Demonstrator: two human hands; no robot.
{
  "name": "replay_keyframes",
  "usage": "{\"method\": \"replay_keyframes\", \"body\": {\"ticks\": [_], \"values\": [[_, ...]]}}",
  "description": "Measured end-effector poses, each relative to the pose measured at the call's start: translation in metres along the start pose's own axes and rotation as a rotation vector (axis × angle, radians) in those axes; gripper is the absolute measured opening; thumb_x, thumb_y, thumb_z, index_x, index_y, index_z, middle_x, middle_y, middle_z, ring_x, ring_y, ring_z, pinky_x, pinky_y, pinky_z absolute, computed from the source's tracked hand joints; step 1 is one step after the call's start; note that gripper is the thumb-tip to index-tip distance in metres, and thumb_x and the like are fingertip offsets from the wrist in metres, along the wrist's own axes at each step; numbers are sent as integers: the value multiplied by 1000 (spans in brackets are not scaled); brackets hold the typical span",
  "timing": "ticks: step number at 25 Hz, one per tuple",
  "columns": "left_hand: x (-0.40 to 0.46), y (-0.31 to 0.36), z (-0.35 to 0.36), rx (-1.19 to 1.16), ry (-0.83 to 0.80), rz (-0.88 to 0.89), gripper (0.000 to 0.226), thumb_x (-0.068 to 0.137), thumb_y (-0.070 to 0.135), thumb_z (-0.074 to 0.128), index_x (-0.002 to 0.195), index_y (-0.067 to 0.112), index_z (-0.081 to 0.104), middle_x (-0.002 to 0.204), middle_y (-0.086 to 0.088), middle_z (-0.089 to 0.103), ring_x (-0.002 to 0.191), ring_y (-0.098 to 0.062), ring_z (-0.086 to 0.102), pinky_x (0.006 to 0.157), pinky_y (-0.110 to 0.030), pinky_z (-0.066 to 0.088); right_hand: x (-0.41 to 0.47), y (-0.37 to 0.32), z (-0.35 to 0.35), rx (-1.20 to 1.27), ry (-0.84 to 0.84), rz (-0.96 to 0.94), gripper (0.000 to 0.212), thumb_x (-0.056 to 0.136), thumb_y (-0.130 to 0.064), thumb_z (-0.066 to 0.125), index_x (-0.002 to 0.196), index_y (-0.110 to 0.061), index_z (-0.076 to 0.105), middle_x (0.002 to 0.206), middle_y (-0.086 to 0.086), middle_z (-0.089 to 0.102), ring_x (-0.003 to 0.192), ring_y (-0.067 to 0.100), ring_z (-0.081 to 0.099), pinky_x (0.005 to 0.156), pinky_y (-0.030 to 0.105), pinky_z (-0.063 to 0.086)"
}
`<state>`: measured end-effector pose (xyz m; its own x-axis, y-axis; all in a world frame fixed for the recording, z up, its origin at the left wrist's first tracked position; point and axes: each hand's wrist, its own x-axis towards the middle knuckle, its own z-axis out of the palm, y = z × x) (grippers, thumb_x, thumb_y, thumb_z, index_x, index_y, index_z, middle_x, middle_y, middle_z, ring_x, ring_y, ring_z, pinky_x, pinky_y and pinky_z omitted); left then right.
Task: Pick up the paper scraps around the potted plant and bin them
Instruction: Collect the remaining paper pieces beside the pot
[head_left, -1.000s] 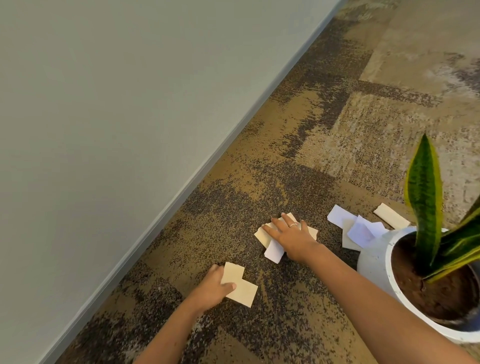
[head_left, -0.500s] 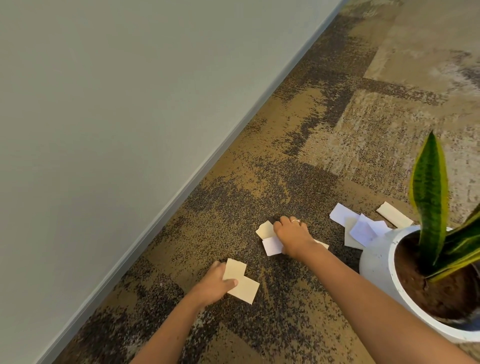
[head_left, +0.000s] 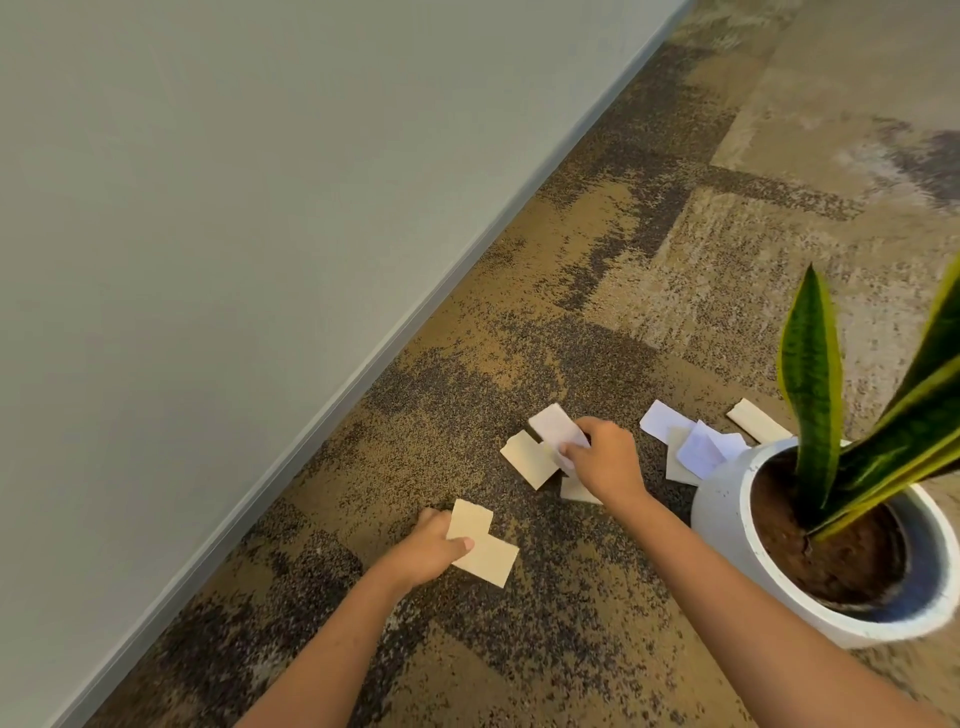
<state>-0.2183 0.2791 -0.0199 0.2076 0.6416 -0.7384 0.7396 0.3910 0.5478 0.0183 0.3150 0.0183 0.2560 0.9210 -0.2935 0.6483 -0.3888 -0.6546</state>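
Paper scraps (head_left: 698, 451) lie on the carpet (head_left: 597, 597) beside the white pot (head_left: 727, 525) of the plant (head_left: 810, 374), a small heap touching the pot's wall and one strip (head_left: 757, 421) just behind it. The right hand (head_left: 605, 462) has its grip closed on a white slip (head_left: 557, 428), lifted clear of the tan pieces (head_left: 530, 460) beneath, likely to gather them one by one. The left hand (head_left: 428, 551) pinches two tan cards (head_left: 480, 545) under the thumb, apparently serving as the holder so the right stays free to collect. No bin is in sight.
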Motion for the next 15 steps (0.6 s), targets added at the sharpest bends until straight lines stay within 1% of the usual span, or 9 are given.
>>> {"method": "replay_keyframes", "body": {"ticks": [2, 4, 5, 6, 7, 8, 10, 11, 15], "values": [[-5, 12, 5, -198, 20, 40, 39, 97, 20, 50, 135, 14, 45, 132, -1, 36, 117, -16, 48, 105, -34, 41, -9, -4, -3, 162, 20, 86, 19, 88, -12, 61, 104, -2, 66, 92, 11, 63, 79, 24, 54, 63, 31, 42], [-11, 27, 12, -494, 23, 89, 39, 94, 18, 56, 132, 17, 48, 132, -1, 49, 117, -16, 52, 101, -32, 44, -16, -5, -4, 306, -22, 192, 21, 89, -11, 59, 107, -1, 65, 99, 13, 64, 89, 30, 60, 73, 42, 53], [-13, 34, 14, -636, 12, 111, 37, 92, 16, 58, 129, 18, 51, 129, -1, 57, 116, -16, 55, 101, -34, 44, -20, -5, -3, 377, -50, 237, 19, 89, -9, 59, 105, 1, 64, 99, 16, 65, 91, 32, 62, 78, 47, 55], [-15, 41, 15, -756, -4, 128, 35, 91, 16, 60, 125, 19, 55, 125, -1, 61, 116, -16, 57, 101, -37, 44, -23, -5, -3, 451, -81, 271, 15, 88, -7, 60, 100, 2, 64, 97, 18, 65, 88, 32, 63, 78, 46, 56], [-16, 48, 16, -845, -22, 138, 32, 90, 16, 61, 122, 20, 57, 123, -1, 64, 115, -16, 58, 101, -41, 44, -27, -5, -2, 531, -117, 303, 9, 87, -4, 61, 93, 1, 64, 93, 18, 65, 83, 30, 62, 74, 44, 54], [-17, 54, 17, -893, -41, 148, 30, 90, 17, 61, 120, 20, 59, 121, 0, 65, 114, -17, 59, 101, -45, 45, -31, -5, -2, 604, -157, 332, 2, 86, -3, 61, 88, -2, 62, 89, 17, 65, 80, 27, 61, 69, 40, 53], [-17, 62, 20, -913, -65, 173, 26, 92, 18, 59, 118, 21, 60, 116, 2, 67, 111, -19, 61, 96, -51, 49, -39, -3, -1, 681, -233, 365, 11, 87, -1, 56, 82, -8, 61, 85, 12, 66, 76, 23, 61, 64, 34, 54], [-17, 64, 23, -916, -62, 186, 25, 93, 17, 58, 117, 21, 61, 113, 1, 69, 107, -21, 63, 93, -51, 51, -43, -2, 0, 704, -275, 365, 14, 88, 1, 53, 82, -9, 61, 84, 10, 67, 75, 21, 62, 61, 31, 55], [-15, 60, 31, -864, 35, 208, 25, 93, 11, 57, 118, 14, 59, 112, -6, 69, 100, -23, 67, 80, -40, 58, -49, 10, 5, 808, -441, 366, 18, 91, 0, 53, 91, -8, 68, 90, 8, 71, 79, 14, 67, 60, 24, 56]]}}
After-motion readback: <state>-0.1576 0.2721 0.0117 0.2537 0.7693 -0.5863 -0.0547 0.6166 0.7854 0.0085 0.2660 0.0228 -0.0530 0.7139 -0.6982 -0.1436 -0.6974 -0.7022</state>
